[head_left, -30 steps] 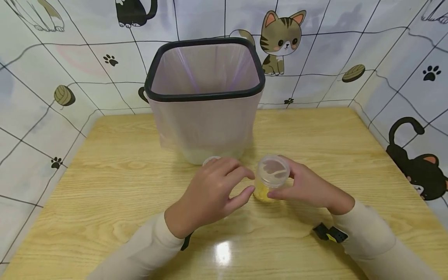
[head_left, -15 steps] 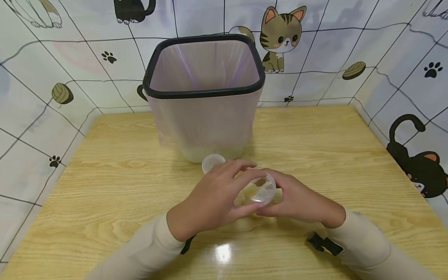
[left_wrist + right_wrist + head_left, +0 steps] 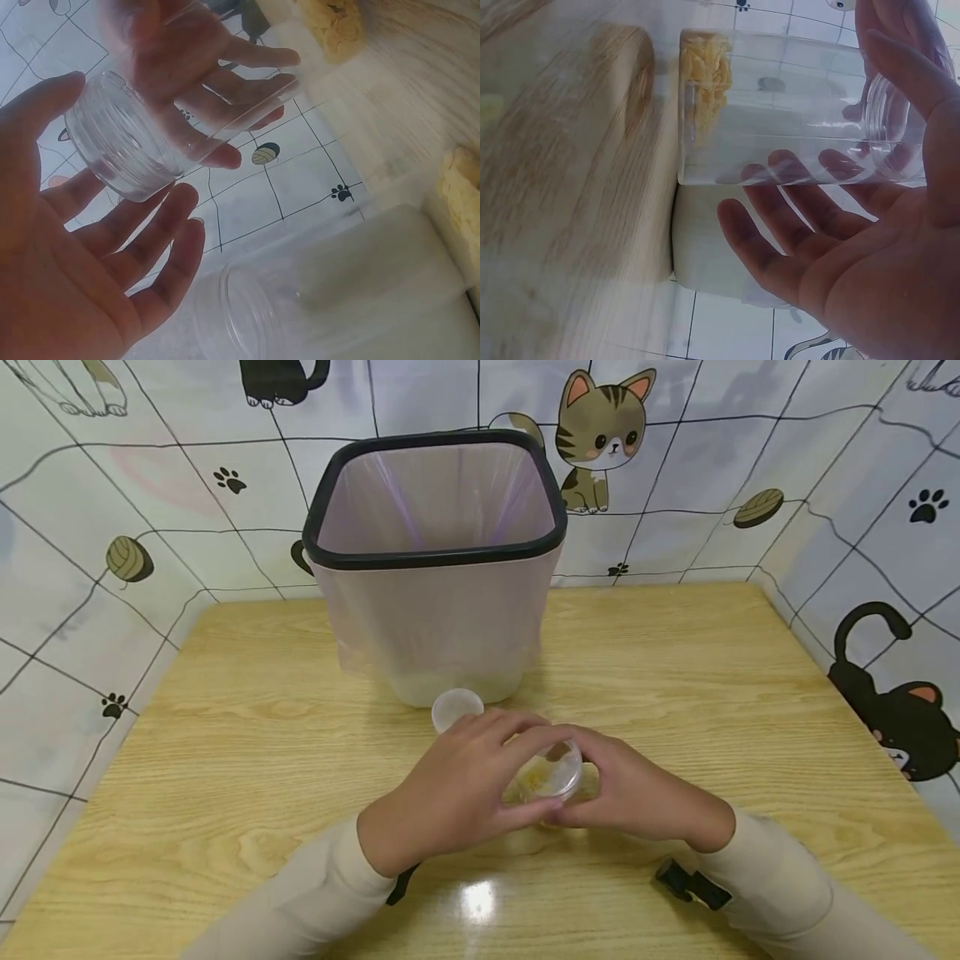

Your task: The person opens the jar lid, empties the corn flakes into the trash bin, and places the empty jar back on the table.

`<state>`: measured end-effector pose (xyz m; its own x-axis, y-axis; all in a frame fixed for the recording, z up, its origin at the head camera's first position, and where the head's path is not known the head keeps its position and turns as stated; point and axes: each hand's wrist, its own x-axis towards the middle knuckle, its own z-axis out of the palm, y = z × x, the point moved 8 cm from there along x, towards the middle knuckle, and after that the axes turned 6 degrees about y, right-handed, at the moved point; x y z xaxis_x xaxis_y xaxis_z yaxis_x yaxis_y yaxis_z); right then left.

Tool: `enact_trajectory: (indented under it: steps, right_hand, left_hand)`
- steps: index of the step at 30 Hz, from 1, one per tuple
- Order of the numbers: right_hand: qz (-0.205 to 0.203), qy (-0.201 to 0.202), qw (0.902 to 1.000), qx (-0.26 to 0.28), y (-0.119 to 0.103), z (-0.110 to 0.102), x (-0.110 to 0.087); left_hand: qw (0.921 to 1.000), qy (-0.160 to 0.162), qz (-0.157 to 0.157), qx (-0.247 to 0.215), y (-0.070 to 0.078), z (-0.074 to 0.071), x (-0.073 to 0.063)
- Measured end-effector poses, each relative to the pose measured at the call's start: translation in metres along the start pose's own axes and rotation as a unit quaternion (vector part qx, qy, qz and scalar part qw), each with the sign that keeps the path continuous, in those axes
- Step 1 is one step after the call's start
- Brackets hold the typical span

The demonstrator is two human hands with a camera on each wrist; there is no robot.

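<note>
A clear plastic jar (image 3: 564, 774) with pale yellow pieces at its bottom stands on the table between my two hands. My left hand (image 3: 450, 793) holds its ridged top between thumb and fingers; in the left wrist view the thumb lies along the rim. From the other side my right hand (image 3: 637, 785) holds the same jar near its neck, thumb and fingers around the wall. Whether a lid sits on it I cannot tell. A second clear jar (image 3: 240, 315), its round top (image 3: 457, 708) showing in the head view, stands just behind my left hand, also with yellow pieces in it.
A large pale bin (image 3: 450, 618) with a black rim and a thin pink liner stands at the back of the wooden table (image 3: 247, 760). Cat-print cloth walls (image 3: 705, 468) enclose the back and both sides. Black straps circle my wrists.
The jar has shifted left and a little nearer the body with my right hand. My left hand, apart from it before, now grips its top. The second jar's top shows more.
</note>
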<state>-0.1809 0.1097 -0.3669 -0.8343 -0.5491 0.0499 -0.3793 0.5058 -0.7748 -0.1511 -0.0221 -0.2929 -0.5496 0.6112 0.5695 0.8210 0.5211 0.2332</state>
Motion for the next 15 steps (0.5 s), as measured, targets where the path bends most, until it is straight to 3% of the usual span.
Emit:
enact_trajectory:
  steps: [6,15]
  right_hand:
    - [-0.003,0.003,0.9998,0.022,-0.0027,-0.0004,0.0008]
    - [-0.004,0.015,0.9999,0.000,-0.0049,-0.0041,0.0000]
  left_hand:
    - [1.0000,0.007,-0.004,0.000,-0.0018,-0.0038,0.0009]
    - [0.9998,0.019,0.010,0.004,-0.0006,-0.0059,0.0019]
